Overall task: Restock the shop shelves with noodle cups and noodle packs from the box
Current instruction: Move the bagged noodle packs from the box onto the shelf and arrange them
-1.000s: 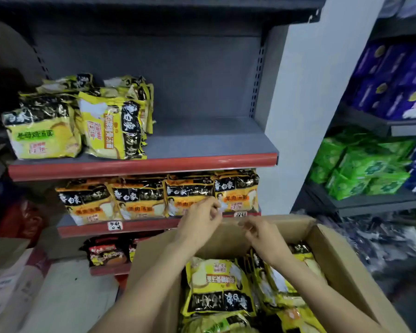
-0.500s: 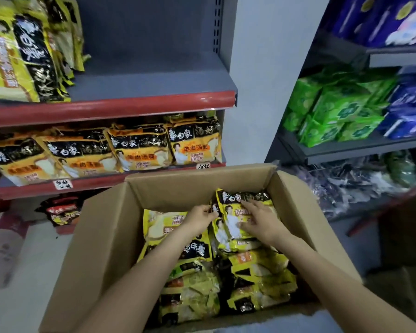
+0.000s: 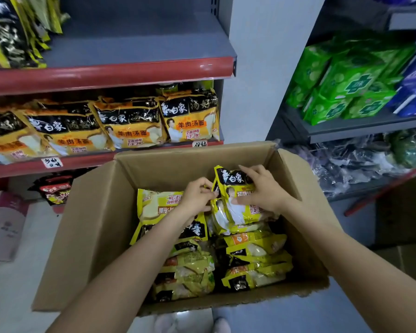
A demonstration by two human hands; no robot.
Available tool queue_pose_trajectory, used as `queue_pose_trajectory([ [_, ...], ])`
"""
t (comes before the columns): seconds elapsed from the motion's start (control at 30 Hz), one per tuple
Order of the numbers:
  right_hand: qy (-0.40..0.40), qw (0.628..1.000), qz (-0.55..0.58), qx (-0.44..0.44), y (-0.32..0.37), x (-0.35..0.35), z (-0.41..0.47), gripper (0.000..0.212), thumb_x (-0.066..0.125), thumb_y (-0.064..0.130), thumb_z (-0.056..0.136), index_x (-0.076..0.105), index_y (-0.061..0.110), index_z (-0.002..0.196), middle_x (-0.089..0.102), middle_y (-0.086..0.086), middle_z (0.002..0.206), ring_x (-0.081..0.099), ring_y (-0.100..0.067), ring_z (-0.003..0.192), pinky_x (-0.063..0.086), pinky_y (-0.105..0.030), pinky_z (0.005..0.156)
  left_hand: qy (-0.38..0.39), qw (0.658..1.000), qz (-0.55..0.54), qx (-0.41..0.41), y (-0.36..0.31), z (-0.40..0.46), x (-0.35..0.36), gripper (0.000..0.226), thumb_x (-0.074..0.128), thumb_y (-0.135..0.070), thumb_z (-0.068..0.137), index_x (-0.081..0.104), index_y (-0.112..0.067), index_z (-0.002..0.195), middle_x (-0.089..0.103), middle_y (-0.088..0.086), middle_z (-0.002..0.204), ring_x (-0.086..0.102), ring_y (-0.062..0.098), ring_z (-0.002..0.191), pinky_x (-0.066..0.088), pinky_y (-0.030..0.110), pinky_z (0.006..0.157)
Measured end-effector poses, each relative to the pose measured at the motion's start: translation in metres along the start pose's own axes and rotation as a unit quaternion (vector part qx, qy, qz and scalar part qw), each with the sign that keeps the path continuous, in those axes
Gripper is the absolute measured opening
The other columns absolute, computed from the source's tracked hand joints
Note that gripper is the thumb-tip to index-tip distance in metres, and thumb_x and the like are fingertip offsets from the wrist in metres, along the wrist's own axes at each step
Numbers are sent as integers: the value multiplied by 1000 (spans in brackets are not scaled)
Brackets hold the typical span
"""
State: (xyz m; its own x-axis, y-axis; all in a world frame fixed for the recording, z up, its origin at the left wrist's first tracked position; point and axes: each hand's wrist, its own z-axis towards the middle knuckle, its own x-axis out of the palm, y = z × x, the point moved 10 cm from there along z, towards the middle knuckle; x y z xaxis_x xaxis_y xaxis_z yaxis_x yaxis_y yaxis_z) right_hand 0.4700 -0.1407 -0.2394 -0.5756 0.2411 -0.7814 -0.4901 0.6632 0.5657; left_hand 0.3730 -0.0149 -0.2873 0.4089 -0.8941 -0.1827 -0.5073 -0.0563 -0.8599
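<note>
Two hands (image 3: 228, 195) grip one pack (image 3: 233, 205) (upright)

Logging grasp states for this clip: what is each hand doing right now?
Left hand: fingers pinching the left edge of the upright noodle pack.
Right hand: gripping the same pack.

A: Brand reads clearly on the upright noodle pack (image 3: 235, 200) in the box (image 3: 101, 227): white "白象" on its black top band. The yellow characters lower down are half covered by the right hand (image 3: 262, 191), so no reading there.

B: Same "白象" on the shelf packs (image 3: 190, 118), with "羊肉汤面" on the orange band beneath. The pack to its left (image 3: 130, 126) carries "羊肉汤面" too.

A: And a handwritten white tag (image 3: 51, 162) sits on the red shelf edge (image 3: 87, 162), its characters too rough to read.

B: Green packets (image 3: 353, 80) at right show a cross emblem only.
</note>
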Motion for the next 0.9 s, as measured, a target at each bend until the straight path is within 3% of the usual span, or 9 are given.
queue_pose_trajectory([
  [0.1,-40,999,-5,-16,8,-13,-1,74,71,44,76,41,23,140,36,-3,116,32,-22,120,25,-25,105,8,999,-22,24,-10,-12,-4,19,62,-10,89,51,-20,77,56,5,85,55,18,80,53,28,61],
  [0.2,-68,997,4,-43,18,-24,-3,50,72,38,77,58,21,122,46,-3,116,37,-20,116,29,-24,98,-1,999,-19,50,-26,-24,-10,16,61,-11,89,50,-18,79,56,4,82,52,12,65,54,32,66],
  [0.27,-83,994,30,-59,22,-31,-6,42,75,38,74,59,20,108,55,1,111,46,-18,110,35,-24,87,-9,998,-20,64,-37,-31,-16,16,61,-13,89,50,-17,79,56,3,82,50,11,62,56,37,70],
  [0.4,-99,986,115,-66,28,-43,-15,31,77,26,74,59,20,98,60,8,92,54,-7,89,36,-18,73,-1,996,1,86,-56,-44,-23,14,62,-14,89,52,-15,78,58,3,77,57,18,77,57,48,78],
  [0.47,-96,982,149,-72,34,-47,-19,28,76,17,75,65,18,100,63,7,85,56,3,81,39,-12,72,10,995,9,96,-64,-53,-22,14,60,-11,89,52,-14,78,55,2,73,57,16,81,57,46,78],
  [0.57,-109,977,161,-90,47,-55,-26,8,73,11,76,69,12,83,68,2,75,56,2,67,43,-16,67,3,992,33,122,-82,-69,-26,14,59,-11,90,53,-17,79,52,-2,70,55,9,75,58,36,74],
  [0.73,-168,964,163,-130,87,-87,-38,31,74,12,76,55,34,65,60,13,64,53,2,60,40,-19,60,-25,963,132,235,-136,-100,-55,23,60,-12,89,51,-28,75,47,-4,67,45,9,63,43,24,64],
  [0.9,-242,941,159,-177,146,-139,-55,36,74,15,77,51,40,65,56,15,62,54,0,63,46,-32,67,-78,932,185,303,-196,-137,-101,26,62,-12,88,50,-28,71,47,-7,64,42,11,60,34,28,62],
])
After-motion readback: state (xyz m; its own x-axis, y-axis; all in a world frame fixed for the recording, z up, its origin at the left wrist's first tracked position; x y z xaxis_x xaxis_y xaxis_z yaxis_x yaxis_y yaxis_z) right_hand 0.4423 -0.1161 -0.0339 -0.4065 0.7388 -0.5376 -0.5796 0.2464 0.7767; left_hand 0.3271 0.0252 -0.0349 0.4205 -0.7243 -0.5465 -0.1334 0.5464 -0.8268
